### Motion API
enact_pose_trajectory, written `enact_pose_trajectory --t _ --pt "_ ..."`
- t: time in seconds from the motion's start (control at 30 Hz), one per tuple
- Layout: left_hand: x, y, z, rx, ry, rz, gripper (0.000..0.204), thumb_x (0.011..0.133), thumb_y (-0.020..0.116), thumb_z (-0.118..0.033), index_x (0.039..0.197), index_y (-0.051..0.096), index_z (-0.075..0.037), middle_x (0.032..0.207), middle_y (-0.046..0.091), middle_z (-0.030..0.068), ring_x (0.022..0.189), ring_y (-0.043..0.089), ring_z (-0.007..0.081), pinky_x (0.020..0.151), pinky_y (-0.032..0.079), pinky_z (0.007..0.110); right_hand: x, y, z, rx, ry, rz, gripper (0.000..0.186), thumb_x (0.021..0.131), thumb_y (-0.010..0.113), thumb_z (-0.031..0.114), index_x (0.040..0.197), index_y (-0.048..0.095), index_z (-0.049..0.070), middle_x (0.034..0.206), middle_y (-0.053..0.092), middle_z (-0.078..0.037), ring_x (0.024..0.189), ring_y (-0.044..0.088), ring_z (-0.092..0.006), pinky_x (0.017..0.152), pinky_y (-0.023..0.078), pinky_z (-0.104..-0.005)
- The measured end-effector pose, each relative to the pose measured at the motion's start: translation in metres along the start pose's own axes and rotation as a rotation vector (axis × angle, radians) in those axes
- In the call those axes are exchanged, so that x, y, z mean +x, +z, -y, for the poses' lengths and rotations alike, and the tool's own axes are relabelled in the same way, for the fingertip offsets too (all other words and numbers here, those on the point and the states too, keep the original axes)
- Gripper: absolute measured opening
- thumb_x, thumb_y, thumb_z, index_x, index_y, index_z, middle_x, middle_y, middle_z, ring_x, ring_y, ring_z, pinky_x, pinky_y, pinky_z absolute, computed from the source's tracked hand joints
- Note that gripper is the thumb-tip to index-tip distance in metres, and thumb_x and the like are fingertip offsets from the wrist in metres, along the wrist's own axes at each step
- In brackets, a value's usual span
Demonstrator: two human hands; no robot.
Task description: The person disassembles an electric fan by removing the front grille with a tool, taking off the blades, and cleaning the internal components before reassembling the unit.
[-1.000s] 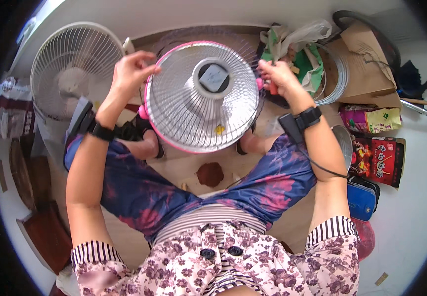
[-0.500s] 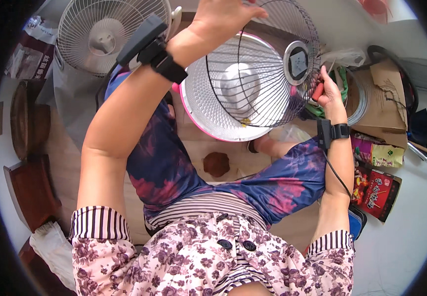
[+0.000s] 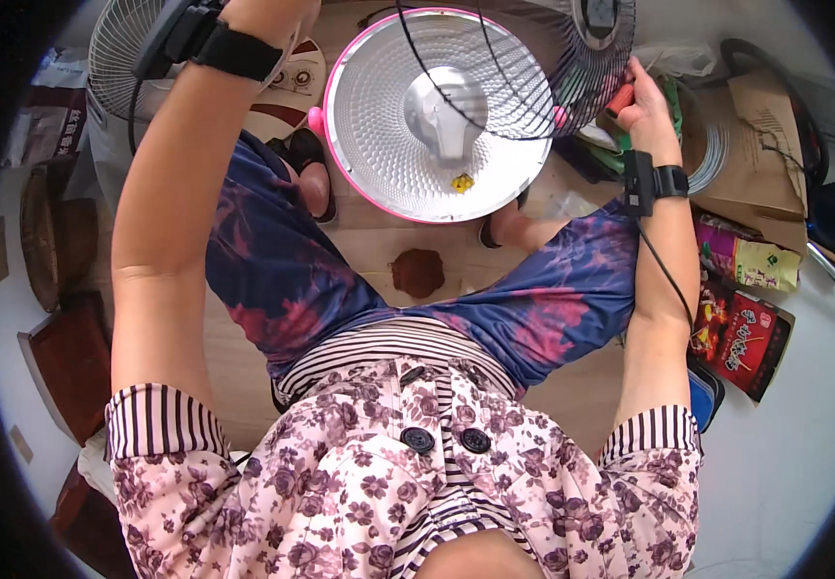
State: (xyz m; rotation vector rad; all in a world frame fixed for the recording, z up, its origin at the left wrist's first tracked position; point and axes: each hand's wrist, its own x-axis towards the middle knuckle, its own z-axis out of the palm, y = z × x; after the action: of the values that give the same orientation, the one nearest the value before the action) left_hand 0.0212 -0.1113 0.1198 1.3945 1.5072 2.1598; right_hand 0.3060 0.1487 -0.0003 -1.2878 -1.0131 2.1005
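Right grip (image 3: 648, 104) curls around a red handle (image 3: 620, 99) beside a wire guard (image 3: 588, 73).

Room, seen from above: a pale floor (image 3: 364, 246) with faint plank-like seams, bearing a rounded reddish-brown patch (image 3: 417, 273); a plain white wall (image 3: 808, 425) at right; a white wall (image 3: 7, 357) at left, marked by small tan strips; against the latter, dark reddish-brown wooden furniture (image 3: 68, 367) and, just beyond it, a curved brown wooden piece (image 3: 39, 241), its kind unclear; lighting bright and diffuse.
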Motion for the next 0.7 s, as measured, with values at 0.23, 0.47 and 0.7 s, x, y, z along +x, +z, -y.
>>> enact_pose_trajectory --t 0.23,0.47,0.7 --pt "-0.06 -0.037 0.063 0.0 -0.533 -0.162 0.029 0.093 0.049 -0.027 0.099 0.063 -0.003 0.095 0.063 0.0086 0.086 0.057 0.0179 0.074 0.045 0.03 0.001 0.004 -0.001 -0.006 -0.082 -0.144 0.021 0.096 0.049 0.027 0.093 0.054 0.007 0.082 0.06 -0.005 0.069 0.059 -0.0195 0.066 0.05 -0.0385" --pt "-0.142 -0.024 0.099 0.807 -0.621 0.729 0.028 0.085 0.061 -0.021 0.105 0.065 -0.002 0.089 0.068 0.0124 0.084 0.063 0.0232 0.074 0.05 0.035 -0.006 -0.005 -0.001 0.161 -0.091 -0.142 0.015 0.095 0.052 0.019 0.093 0.059 0.006 0.089 0.066 -0.005 0.078 0.064 -0.0188 0.074 0.054 -0.0343" --pt "-0.226 -0.004 0.06 1.181 -0.284 1.441 0.037 0.081 0.061 -0.017 0.114 0.054 0.0 0.133 0.043 0.0208 0.124 0.041 0.0345 0.103 0.035 0.042 -0.015 -0.004 -0.003 0.152 -0.159 -0.122 0.02 0.095 0.05 0.023 0.09 0.051 0.003 0.073 0.055 -0.009 0.064 0.055 -0.025 0.061 0.049 -0.0452"
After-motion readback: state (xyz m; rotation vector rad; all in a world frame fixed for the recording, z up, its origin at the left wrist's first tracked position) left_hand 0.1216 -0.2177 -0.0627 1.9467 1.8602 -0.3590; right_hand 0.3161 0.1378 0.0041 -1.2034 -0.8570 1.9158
